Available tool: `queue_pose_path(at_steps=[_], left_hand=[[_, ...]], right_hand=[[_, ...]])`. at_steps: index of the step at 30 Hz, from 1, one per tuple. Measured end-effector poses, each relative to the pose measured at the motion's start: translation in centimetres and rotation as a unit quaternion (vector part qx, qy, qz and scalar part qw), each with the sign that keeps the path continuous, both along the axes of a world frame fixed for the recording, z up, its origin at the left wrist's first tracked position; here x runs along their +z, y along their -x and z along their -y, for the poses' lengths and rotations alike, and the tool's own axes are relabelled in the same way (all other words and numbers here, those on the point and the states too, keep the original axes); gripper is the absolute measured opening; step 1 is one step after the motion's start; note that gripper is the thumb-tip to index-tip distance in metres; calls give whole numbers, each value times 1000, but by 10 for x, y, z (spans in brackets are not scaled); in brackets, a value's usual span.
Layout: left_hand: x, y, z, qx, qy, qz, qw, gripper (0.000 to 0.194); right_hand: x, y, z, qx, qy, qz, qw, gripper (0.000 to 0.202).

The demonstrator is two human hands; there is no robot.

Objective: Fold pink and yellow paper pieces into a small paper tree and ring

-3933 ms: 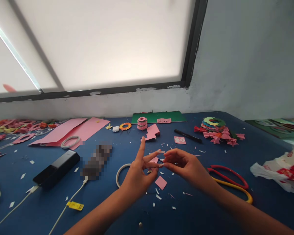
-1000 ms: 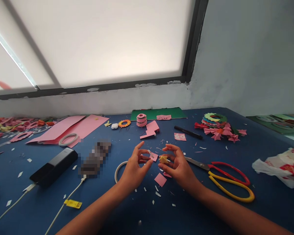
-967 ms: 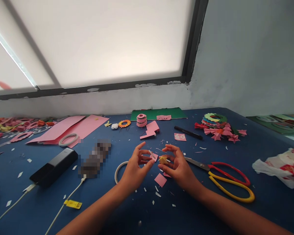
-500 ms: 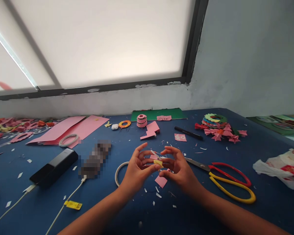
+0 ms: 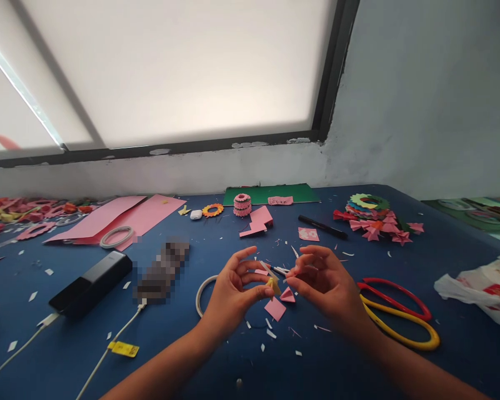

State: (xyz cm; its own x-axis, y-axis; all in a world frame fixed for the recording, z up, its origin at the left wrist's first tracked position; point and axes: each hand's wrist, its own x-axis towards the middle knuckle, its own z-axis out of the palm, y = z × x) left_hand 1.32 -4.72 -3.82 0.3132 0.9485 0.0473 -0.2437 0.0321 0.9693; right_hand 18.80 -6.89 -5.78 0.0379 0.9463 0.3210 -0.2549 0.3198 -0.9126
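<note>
Pinched between thumb and fingers of my left hand (image 5: 238,283) is a small folded yellow paper piece (image 5: 274,286), with a whitish strip (image 5: 269,270) rising by it. My right hand (image 5: 325,282) is just to the right, apart from the yellow paper, its thumb and index finger nearly together; whatever lies between them is too small to make out. Below the hands lie a pink paper square (image 5: 275,309) and a small folded pink piece (image 5: 288,295). Scissors with red and yellow handles (image 5: 400,322) lie partly behind my right hand.
A tape roll (image 5: 200,295) sits beside my left wrist. At the left are a black power bank (image 5: 90,284) and white cables. Pink sheets (image 5: 95,219), a stacked pink ring piece (image 5: 242,205), a black pen (image 5: 323,226) and folded stars (image 5: 385,226) lie farther back; a plastic bag (image 5: 483,289) is right.
My right hand has moved right, away from the yellow paper, which stays in my left hand and is now turned more upright. The folded pink piece is more exposed.
</note>
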Motion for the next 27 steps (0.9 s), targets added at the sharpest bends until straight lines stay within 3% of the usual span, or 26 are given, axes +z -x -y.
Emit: queue_pose_path(at_steps=[12, 27], left_hand=[[-4, -6, 11, 22, -21, 15, 999, 50], [1, -9, 14, 41, -18, 19, 999, 55]], right_hand=[[-4, 14, 6, -12, 53, -37, 998, 39], [0, 13, 10, -16, 43, -37, 998, 35]])
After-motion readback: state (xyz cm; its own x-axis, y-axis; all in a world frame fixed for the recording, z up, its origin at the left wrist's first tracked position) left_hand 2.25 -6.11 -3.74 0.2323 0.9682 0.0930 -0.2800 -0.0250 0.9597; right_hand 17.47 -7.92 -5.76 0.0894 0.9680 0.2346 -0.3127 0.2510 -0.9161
